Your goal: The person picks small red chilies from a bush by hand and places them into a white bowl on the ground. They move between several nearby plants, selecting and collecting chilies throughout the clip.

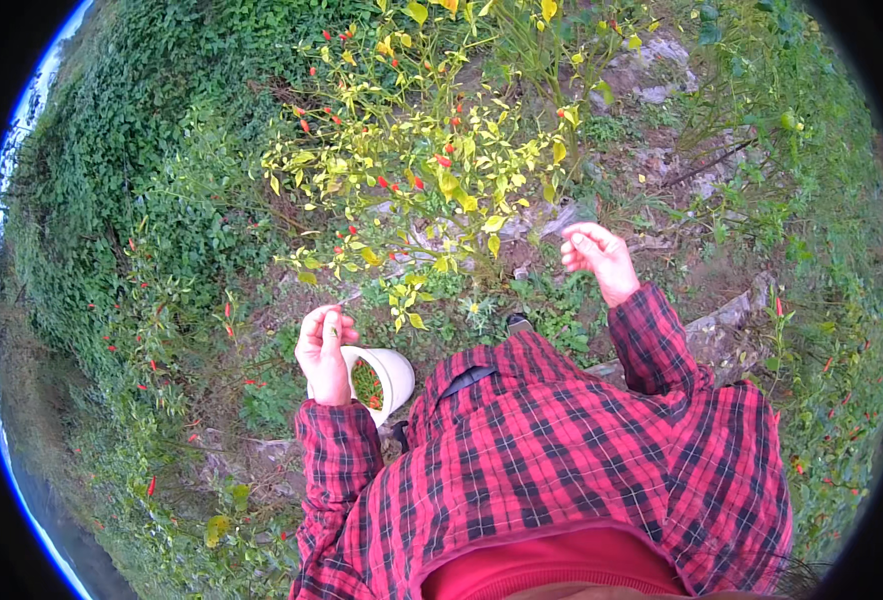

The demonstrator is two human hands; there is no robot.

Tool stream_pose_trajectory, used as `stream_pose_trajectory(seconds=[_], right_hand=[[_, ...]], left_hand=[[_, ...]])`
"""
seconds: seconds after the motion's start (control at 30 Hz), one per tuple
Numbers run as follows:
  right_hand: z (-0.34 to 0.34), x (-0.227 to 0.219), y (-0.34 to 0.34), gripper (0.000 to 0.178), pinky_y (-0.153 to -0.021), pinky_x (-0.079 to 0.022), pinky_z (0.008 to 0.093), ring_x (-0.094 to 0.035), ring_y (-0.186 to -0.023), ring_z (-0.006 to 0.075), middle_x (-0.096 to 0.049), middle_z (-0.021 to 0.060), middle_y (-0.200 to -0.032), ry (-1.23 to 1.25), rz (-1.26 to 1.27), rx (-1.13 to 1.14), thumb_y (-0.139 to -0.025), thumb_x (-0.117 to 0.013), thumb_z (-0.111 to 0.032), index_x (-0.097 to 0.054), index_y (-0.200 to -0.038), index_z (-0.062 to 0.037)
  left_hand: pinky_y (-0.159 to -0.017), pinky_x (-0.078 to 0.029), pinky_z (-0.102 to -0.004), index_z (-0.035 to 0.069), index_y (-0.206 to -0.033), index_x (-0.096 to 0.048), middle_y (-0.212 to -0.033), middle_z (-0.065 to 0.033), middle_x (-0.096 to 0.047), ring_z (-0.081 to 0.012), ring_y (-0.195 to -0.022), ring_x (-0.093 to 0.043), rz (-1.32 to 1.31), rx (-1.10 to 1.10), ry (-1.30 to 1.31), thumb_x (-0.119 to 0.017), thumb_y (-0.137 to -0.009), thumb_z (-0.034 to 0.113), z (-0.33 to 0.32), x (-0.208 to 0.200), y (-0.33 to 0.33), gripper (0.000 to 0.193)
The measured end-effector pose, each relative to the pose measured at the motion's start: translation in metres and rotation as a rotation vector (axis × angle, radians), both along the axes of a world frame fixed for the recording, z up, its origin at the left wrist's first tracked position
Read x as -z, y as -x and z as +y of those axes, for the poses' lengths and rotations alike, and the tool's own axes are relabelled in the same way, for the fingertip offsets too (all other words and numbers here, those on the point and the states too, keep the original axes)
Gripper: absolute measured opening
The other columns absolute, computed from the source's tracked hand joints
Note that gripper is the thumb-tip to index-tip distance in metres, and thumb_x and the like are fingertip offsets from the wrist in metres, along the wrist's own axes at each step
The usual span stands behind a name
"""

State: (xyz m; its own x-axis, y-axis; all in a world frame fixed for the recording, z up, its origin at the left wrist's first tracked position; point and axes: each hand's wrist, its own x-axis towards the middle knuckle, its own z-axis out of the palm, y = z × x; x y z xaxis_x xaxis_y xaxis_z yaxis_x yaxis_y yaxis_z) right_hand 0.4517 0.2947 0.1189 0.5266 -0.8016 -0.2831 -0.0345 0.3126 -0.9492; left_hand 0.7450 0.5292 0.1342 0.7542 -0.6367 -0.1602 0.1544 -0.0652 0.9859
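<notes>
A chilli plant (441,170) with yellowing leaves and small red chillies stands in front of me. My left hand (323,355) is raised at the plant's lower left, its fingers curled and the thumb pressed against them. Whatever it may hold is too small to make out. Just beside that hand is a white bucket (397,382), seen tilted, with red and green chillies (367,384) inside. On the other side, my right hand (601,262) is held up at the plant's lower right with its fingers curled in. What is inside them, if anything, is hidden.
Dense green leaves (161,150) rise at the left. More plants with red chillies (151,487) grow at the lower left and along the right side. Greyish sheeting (726,315) lies on the soil at the right. A dark shoe tip (518,322) shows below the plant.
</notes>
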Motion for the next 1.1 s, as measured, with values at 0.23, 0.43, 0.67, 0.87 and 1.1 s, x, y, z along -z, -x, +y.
stream_pose_trajectory(seconds=[0.23, 0.43, 0.67, 0.87, 1.1], right_hand=[[-0.053, -0.039, -0.061, 0.021, -0.061, -0.045, 0.0210, -0.056, -0.069, 0.0081, -0.059, 0.0030, -0.088, 0.206, -0.137, -0.037, -0.087, -0.050, -0.014, -0.055, -0.104, -0.0030], [-0.070, -0.047, -0.104, 0.037, -0.048, -0.040, 0.0188, -0.050, -0.059, 0.0043, -0.054, 0.0024, -0.109, 0.212, -0.092, -0.240, -0.080, -0.057, -0.013, -0.049, -0.115, -0.0063], [-0.058, -0.027, -0.118, 0.062, -0.086, -0.042, 0.0303, -0.049, -0.105, 0.0190, -0.051, 0.0122, -0.116, 0.255, 0.033, -0.775, -0.073, -0.068, -0.018, -0.038, -0.125, -0.0027], [-0.042, -0.008, -0.120, 0.032, -0.076, -0.042, 0.0263, -0.049, -0.087, 0.0080, -0.055, -0.0001, -0.093, 0.260, -0.183, -0.601, -0.077, -0.065, -0.014, -0.053, -0.105, -0.0064], [-0.035, -0.016, -0.113, 0.030, -0.075, -0.043, 0.0246, -0.049, -0.086, 0.0075, -0.055, 0.0002, -0.095, 0.178, -0.201, -0.464, -0.080, -0.061, -0.013, -0.051, -0.107, -0.0038]], left_hand=[[-0.062, -0.046, -0.0264, 0.006, -0.103, -0.055, -0.084, -0.0087, -0.059, -0.0168, -0.069, -0.058, -0.887, 0.315, -0.069, -0.061, -0.077, 0.009, -0.153, -0.063, 0.022, 0.027], [-0.062, -0.046, -0.0339, 0.005, -0.084, -0.059, -0.077, -0.0110, -0.059, -0.0259, -0.068, -0.059, -0.998, 0.431, -0.284, -0.063, -0.073, 0.011, -0.188, -0.057, 0.030, 0.013], [-0.056, -0.046, -0.0261, 0.002, -0.084, -0.056, -0.066, -0.0083, -0.060, -0.0133, -0.059, -0.058, -0.560, 0.373, -0.239, -0.061, -0.076, 0.007, -0.168, -0.049, 0.062, 0.010], [-0.056, -0.047, -0.0272, 0.002, -0.082, -0.054, -0.067, -0.0105, -0.060, -0.0174, -0.060, -0.060, -0.550, 0.340, -0.329, -0.061, -0.076, 0.006, -0.132, -0.051, 0.062, 0.010], [-0.056, -0.047, -0.0344, 0.003, -0.087, -0.058, -0.071, -0.0157, -0.059, -0.0285, -0.063, -0.060, -1.108, 0.474, -0.433, -0.059, -0.077, 0.008, -0.132, -0.043, 0.063, 0.011]])
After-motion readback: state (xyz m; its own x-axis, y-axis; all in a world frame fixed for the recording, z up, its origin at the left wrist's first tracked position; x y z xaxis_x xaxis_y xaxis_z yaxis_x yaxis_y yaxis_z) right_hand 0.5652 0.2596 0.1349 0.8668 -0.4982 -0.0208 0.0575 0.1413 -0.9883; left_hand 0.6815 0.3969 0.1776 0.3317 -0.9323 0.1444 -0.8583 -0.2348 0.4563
